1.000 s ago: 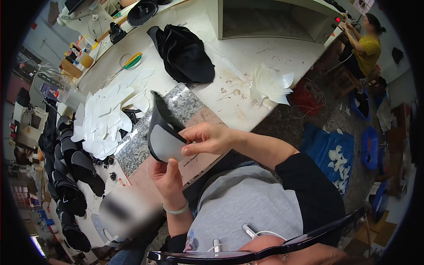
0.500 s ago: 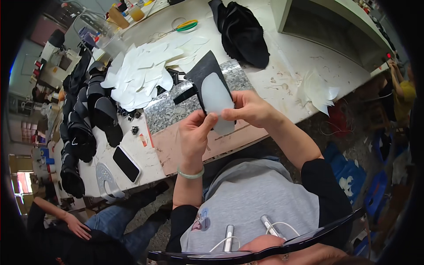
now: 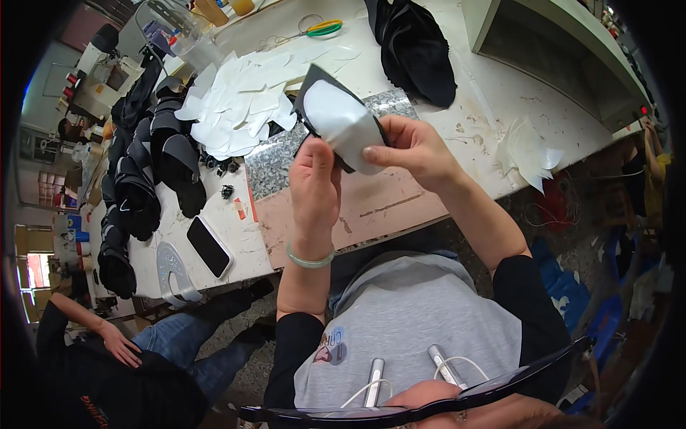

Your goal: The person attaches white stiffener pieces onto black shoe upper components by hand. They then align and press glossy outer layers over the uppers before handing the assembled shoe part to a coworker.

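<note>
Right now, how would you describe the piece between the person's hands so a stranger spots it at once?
On the white worktable, find the speckled grey slab. Seen over it, between the left hand and the right hand, is a black piece with a smooth pale panel. Its black edging sets it apart from the loose white cutouts heaped to the left.

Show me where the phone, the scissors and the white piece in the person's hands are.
Phone (image 3: 209, 247): head view, middle of its dark screen.
Scissors (image 3: 326, 29): head view, on their yellow and green handles.
White piece (image 3: 338, 116): head view, middle of its visible face.
</note>
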{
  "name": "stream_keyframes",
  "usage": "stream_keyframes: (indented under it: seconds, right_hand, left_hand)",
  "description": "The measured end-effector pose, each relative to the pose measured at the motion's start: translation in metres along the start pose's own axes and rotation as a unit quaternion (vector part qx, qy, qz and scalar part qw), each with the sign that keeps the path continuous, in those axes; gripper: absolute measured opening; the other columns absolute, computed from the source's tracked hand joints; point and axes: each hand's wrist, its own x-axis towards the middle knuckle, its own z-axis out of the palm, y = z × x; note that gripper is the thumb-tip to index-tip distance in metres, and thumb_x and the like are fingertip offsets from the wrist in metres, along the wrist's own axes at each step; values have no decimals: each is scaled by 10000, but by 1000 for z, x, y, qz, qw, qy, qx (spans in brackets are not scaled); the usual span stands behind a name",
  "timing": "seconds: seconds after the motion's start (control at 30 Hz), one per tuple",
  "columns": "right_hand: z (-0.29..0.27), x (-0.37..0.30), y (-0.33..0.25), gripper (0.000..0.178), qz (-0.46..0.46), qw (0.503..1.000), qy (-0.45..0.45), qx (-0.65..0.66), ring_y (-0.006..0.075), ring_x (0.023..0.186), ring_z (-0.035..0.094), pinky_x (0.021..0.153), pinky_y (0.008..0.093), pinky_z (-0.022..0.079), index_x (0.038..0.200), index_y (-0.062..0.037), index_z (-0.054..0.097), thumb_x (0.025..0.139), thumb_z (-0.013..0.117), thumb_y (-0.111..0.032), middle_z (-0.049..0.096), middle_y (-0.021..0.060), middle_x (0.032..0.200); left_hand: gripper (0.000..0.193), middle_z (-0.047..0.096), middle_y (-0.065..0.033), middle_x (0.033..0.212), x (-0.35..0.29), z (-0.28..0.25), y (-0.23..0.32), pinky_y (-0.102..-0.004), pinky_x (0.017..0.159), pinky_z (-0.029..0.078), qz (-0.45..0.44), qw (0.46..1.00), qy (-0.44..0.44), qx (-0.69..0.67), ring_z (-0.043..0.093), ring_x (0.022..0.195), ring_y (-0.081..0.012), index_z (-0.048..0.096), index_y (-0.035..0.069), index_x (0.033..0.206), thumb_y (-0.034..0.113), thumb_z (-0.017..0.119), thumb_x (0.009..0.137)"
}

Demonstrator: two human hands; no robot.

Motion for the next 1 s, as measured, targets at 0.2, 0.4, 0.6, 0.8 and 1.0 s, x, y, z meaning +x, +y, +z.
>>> stream_keyframes:
  seconds: [0.2, 0.4, 0.6, 0.8, 1.0]
  right_hand:
    - [16, 13, -32, 439, -64, 997, 0, -34, 120, 928, 610, 839, 264, 507, 1107, 40, 520, 793, 777, -128, 624, 84, 1007]
    - [26, 9, -45, 542, -145, 965, 33, -216, 122, 1037, 565, 897, 272, 484, 1224, 38, 455, 798, 764, -90, 586, 80, 1103]
    - [14, 3, -46, 601, -166, 969, 3, -181, 138, 1061, 560, 934, 288, 468, 1291, 49, 422, 789, 747, -23, 579, 90, 1142]
    - [2, -4, -44, 481, -138, 986, 7, -97, 116, 947, 602, 832, 263, 514, 1201, 61, 523, 784, 752, -13, 631, 79, 1040]
    - [-22, -10, -51, 344, -97, 973, -147, -152, 126, 889, 638, 810, 263, 525, 1112, 75, 640, 790, 738, 3, 696, 103, 982]
  left_hand:
    - [225, 673, -86, 958, 19, 27, 30, -225, 751, 499, 8, 997, -12, 77, 625, 841, -107, 625, -47, 1035, 127, 666, 898]
    - [203, 669, -91, 917, 27, 29, 33, -252, 763, 509, -13, 1000, 3, -14, 638, 836, -135, 628, -35, 990, 151, 650, 911]
    - [262, 652, -101, 993, 30, 35, 23, -288, 814, 518, -90, 992, 20, -85, 637, 879, -160, 573, -34, 1076, 166, 636, 920]
    - [422, 647, -152, 1087, 18, 33, 33, -289, 865, 521, -23, 995, -55, 77, 635, 980, -176, 510, -77, 1213, -36, 676, 827]
    - [448, 645, -139, 1086, 15, 16, 34, -296, 860, 529, 47, 987, -140, 59, 633, 987, -179, 499, -81, 1235, -42, 679, 827]
